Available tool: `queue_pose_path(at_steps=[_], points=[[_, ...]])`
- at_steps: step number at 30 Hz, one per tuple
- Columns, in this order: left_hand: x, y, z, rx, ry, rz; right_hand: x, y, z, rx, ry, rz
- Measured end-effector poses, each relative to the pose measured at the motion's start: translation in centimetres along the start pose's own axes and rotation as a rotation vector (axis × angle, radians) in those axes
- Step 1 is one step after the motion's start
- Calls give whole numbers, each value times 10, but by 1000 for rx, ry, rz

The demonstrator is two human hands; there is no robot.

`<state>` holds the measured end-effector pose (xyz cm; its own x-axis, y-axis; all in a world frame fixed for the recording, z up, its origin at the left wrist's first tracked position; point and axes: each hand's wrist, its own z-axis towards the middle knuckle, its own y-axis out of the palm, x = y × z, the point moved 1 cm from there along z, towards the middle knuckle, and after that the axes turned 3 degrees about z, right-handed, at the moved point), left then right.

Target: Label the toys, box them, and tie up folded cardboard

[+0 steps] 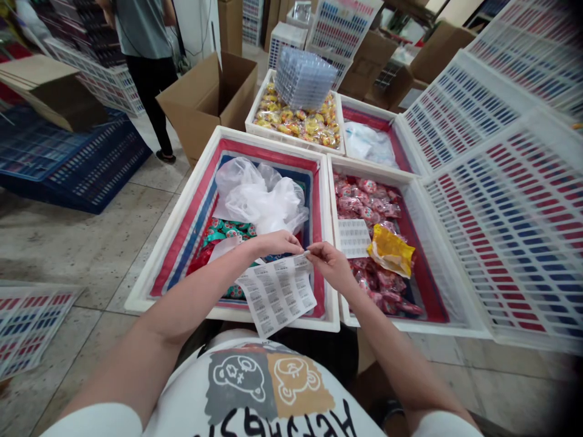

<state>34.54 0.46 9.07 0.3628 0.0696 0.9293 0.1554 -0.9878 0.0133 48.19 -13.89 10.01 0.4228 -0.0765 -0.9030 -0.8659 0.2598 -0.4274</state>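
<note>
A sheet of printed labels [277, 290] hangs over the near rim of the left white crate [182, 267]. My right hand [328, 262] pinches its top corner between thumb and fingers. Close beside it, my left hand [282, 243] is closed, its fingertips meeting at the same corner; whether a peeled label sits between them is too small to tell. Beyond my hands, a clear plastic bag [266, 197] lies in the crate above green wrapped pieces [228, 229].
The right crate [444, 303] holds pink wrapped pieces [368, 203], another label sheet [354, 238] and a yellow wrapper [390, 250]. Behind stand a crate of yellow packets with stacked clear trays [304, 79] and an open cardboard box [207, 100]. A person [148, 60] stands at the back left.
</note>
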Motion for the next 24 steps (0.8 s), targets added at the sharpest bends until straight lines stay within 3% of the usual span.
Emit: queue_pose_path(at_steps=[9,24], points=[[4,2,-5,1,0,71,-12,-2,2,-94,-79,-300],[10,1,-12,25,15,221,-19,0,6,-137,-98,-314]])
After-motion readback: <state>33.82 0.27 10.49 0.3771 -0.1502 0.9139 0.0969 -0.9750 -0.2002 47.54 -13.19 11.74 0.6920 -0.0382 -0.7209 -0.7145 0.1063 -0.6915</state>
